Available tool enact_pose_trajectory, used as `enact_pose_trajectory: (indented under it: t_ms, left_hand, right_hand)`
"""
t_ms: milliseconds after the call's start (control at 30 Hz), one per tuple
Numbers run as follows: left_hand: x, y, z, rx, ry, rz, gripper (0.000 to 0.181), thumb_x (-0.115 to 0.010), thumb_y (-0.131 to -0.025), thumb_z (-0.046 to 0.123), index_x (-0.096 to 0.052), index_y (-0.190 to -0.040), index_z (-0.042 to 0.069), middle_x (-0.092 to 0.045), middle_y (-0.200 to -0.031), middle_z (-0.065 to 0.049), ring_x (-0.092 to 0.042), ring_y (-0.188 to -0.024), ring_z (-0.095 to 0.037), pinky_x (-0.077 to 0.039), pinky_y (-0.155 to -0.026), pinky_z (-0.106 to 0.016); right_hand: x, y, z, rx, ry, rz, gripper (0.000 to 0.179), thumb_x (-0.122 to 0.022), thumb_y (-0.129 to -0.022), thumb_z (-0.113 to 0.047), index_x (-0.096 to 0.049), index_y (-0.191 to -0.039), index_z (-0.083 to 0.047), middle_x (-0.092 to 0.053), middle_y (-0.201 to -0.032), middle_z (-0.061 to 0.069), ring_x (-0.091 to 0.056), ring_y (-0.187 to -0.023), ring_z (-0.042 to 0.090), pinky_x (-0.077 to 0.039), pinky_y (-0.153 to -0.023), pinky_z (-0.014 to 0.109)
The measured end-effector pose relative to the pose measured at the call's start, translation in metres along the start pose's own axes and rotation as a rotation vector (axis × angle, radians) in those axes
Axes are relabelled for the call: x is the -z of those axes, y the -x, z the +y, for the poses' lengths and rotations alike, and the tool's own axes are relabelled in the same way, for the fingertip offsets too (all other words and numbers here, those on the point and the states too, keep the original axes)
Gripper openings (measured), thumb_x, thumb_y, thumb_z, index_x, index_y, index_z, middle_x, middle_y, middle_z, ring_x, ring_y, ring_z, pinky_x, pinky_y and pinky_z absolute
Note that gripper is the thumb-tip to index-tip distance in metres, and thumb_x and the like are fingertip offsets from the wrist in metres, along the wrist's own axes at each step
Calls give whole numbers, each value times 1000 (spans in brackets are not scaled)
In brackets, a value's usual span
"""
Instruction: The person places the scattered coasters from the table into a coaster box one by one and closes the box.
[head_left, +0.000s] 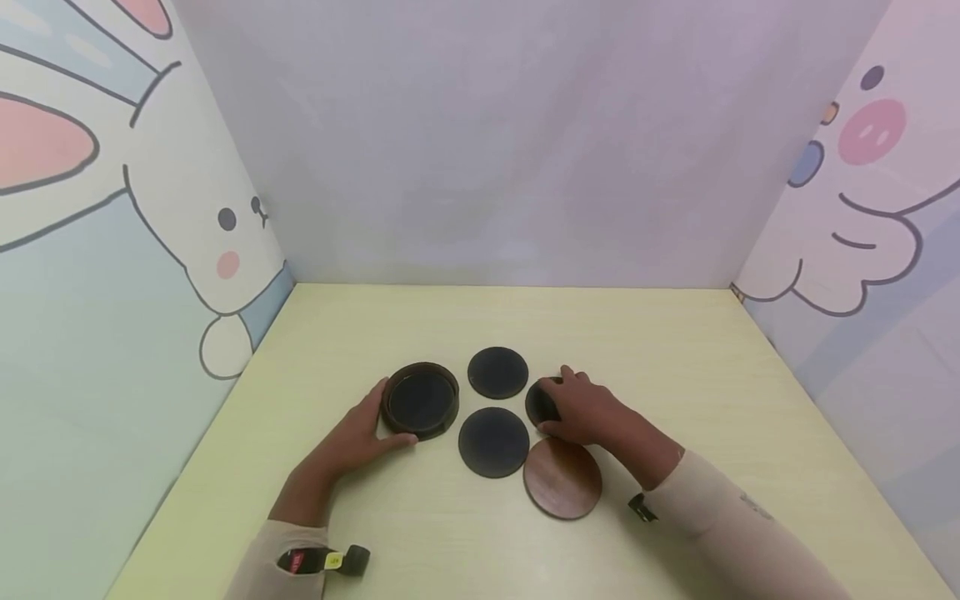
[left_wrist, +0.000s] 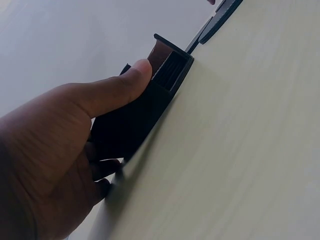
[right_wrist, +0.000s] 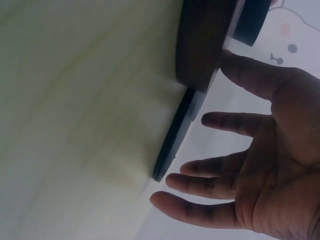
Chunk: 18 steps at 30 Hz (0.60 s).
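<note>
A round dark holder (head_left: 422, 434) stands on the table with a black disc (head_left: 422, 400) inside it. My left hand (head_left: 358, 437) holds its left side, thumb at the near rim and fingers round the far side. In the left wrist view, a notch in the wall of the holder (left_wrist: 132, 117) shows stacked dark edges inside. My right hand (head_left: 588, 408) hovers with spread fingers over a black round coaster (head_left: 542, 406), covering its right part. From the right wrist, the fingers (right_wrist: 215, 185) look extended beside the thin dark coaster (right_wrist: 175, 135).
Two more black coasters, a far one (head_left: 498, 372) and a nearer one (head_left: 493, 442), lie between the hands. A thicker brown round piece (head_left: 563, 478) lies just below the right hand. The pale table (head_left: 480, 321) meets a grey back wall (head_left: 480, 167) and cartoon-printed side walls.
</note>
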<state>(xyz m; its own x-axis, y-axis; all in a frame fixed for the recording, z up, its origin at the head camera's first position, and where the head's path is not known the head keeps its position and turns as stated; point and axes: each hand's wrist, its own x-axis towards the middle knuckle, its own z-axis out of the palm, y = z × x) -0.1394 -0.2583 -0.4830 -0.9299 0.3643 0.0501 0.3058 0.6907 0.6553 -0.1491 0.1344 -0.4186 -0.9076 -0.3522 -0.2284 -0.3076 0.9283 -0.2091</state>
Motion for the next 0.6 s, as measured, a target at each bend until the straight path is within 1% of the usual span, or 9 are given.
enact_pose_trajectory:
  t_ms: [200, 300, 467, 600]
  left_hand:
    - [0, 1, 0, 10, 5, -4, 116, -90, -90, 48, -24, -169, -5, -43, -170, -29, -43, -158, -51, -38, -126, -70]
    - [0, 1, 0, 7, 8, -3, 116, -90, -90, 48, -24, -169, -5, -43, -170, -29, -42, -158, -51, -38, -126, -70]
    - [0, 1, -1, 18, 8, -4, 117, -90, -90, 47, -22, -169, -7, -41, -171, -31, -41, -159, -52, -37, -127, -71]
    - [-1, 1, -2, 16, 11, -7, 117, -89, -90, 49, -22, -170, -6, -41, -171, -30, -41, -159, -51, -38, -127, -70]
  right_hand:
    - [-2, -1, -1, -9, 17, -5, 71, -84, -95, -41, -59, -158, -18, -55, -146, 30, -61, -124, 45, -61, -89, 63]
    - [-3, -2, -1, -17, 20, -18, 72, -84, -95, -42, -59, -158, -18, -57, -143, 31, -62, -121, 44, -61, -88, 62]
    - [-4, -3, -1, -18, 25, -31, 74, -84, -94, -42, -59, -158, -15, -60, -142, 32, -62, -122, 44, -61, -90, 60]
    - [-4, -4, 1, -6, 25, -24, 72, -84, -93, -41, -61, -156, -15, -63, -138, 30, -61, -119, 42, -61, -87, 57]
